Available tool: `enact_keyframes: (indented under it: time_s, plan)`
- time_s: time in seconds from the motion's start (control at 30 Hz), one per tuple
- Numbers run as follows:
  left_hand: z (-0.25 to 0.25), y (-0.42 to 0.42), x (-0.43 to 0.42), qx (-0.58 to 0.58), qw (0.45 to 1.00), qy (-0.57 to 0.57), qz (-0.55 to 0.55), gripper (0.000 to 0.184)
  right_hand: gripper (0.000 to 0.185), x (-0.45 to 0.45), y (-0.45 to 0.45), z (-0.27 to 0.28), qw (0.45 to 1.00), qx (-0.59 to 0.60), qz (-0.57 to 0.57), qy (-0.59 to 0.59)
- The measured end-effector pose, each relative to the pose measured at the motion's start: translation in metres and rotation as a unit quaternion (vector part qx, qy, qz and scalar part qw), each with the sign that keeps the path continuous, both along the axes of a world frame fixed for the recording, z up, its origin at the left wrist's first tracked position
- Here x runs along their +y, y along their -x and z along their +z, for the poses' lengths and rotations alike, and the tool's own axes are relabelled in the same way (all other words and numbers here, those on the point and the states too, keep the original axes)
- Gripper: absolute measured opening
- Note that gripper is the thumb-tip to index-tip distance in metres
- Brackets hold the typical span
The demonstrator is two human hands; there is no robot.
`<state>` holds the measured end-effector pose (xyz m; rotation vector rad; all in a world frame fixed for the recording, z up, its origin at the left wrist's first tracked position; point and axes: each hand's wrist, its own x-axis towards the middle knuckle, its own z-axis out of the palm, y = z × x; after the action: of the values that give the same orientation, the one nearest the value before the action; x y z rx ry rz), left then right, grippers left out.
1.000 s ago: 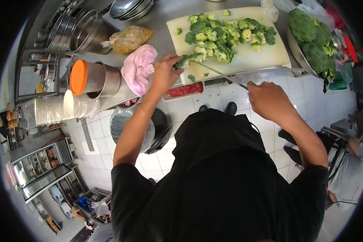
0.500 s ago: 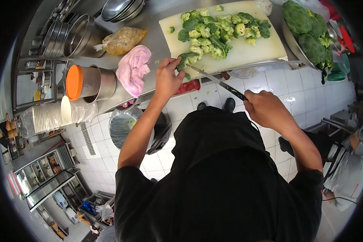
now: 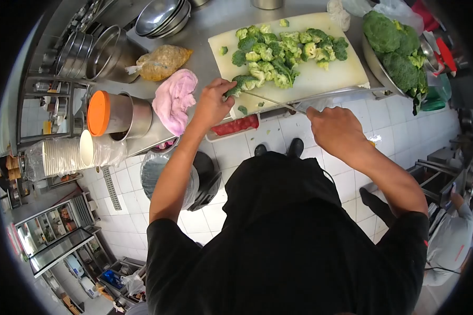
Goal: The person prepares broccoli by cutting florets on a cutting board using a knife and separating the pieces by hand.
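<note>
My left hand [image 3: 216, 101] pinches a piece of broccoli [image 3: 242, 84] at the near left corner of the white cutting board [image 3: 326, 86]. In my closed right hand [image 3: 337, 128] is the handle of a knife [image 3: 272, 100], mostly covered by the fingers. The blade reaches left across the board's near edge, its tip close to the held broccoli. A pile of cut broccoli florets [image 3: 278, 55] covers the middle of the board. One small green scrap [image 3: 242, 109] lies near the counter edge, just right of my left hand.
To the right, a metal bowl [image 3: 372, 59] holds whole broccoli heads [image 3: 399, 52]. Left of the board lie a pink cloth [image 3: 174, 100], a tied bag of food [image 3: 165, 62] and an orange-lidded container [image 3: 99, 114]. Below stands a lined bin [image 3: 165, 173]. Another person [image 3: 449, 236] is at lower right.
The knife has turned in my right hand, its blade now showing narrower, and that hand has shifted slightly left. My left hand still pinches the broccoli. The person at right has moved slightly.
</note>
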<state>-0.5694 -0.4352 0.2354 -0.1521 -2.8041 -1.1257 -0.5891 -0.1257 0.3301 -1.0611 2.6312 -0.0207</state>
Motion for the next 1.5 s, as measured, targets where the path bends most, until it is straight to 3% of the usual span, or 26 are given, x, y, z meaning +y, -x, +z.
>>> enact_keyframes:
  time_s: [0.13, 0.27, 0.53, 0.73, 0.97, 1.1, 1.2, 1.3, 1.4, 1.5]
  plan:
    - [-0.007, 0.014, 0.000, 0.034, 0.996, -0.069, 0.037, 0.037, 0.015, 0.002, 0.008, 0.001, 0.999, -0.006, -0.022, 0.029]
    - [-0.010, 0.020, 0.002, 0.045, 0.993, -0.093, 0.059, 0.038, 0.022, 0.010, 0.026, -0.005, 0.981, -0.146, -0.103, 0.069]
    - [-0.036, 0.033, 0.020, 0.117, 0.989, -0.059, 0.071, 0.044, 0.025, 0.013, 0.021, 0.027, 0.859, -0.393, -0.314, 0.097]
    - [-0.038, 0.028, 0.021, 0.089, 0.993, 0.022, 0.077, 0.039, 0.024, 0.047, 0.000, 0.031, 0.822, -0.420, -0.363, 0.127]
    - [-0.001, 0.028, 0.036, 0.103, 0.985, 0.081, 0.108, 0.043, 0.024, 0.094, -0.035, 0.022, 0.730, -0.331, -0.513, 0.309]
    - [0.023, 0.073, 0.070, 0.183, 0.982, 0.053, 0.001, 0.046, 0.022, 0.124, -0.031, 0.011, 0.703, -0.288, -0.535, 0.370]
    - [0.031, 0.129, 0.120, 0.146, 0.985, 0.047, -0.081, 0.052, 0.021, 0.151, -0.021, 0.008, 0.719, -0.294, -0.518, 0.358]
    - [0.030, 0.194, 0.155, 0.072, 0.975, 0.110, -0.176, 0.058, 0.019, 0.177, -0.014, 0.003, 0.752, -0.325, -0.482, 0.310]
    - [0.009, 0.243, 0.170, 0.040, 0.961, 0.187, -0.198, 0.065, 0.021, 0.189, 0.004, -0.002, 0.780, -0.361, -0.440, 0.259]
    - [-0.003, 0.265, 0.173, -0.015, 0.963, 0.197, -0.185, 0.059, 0.024, 0.192, 0.020, -0.019, 0.864, -0.304, -0.334, 0.221]
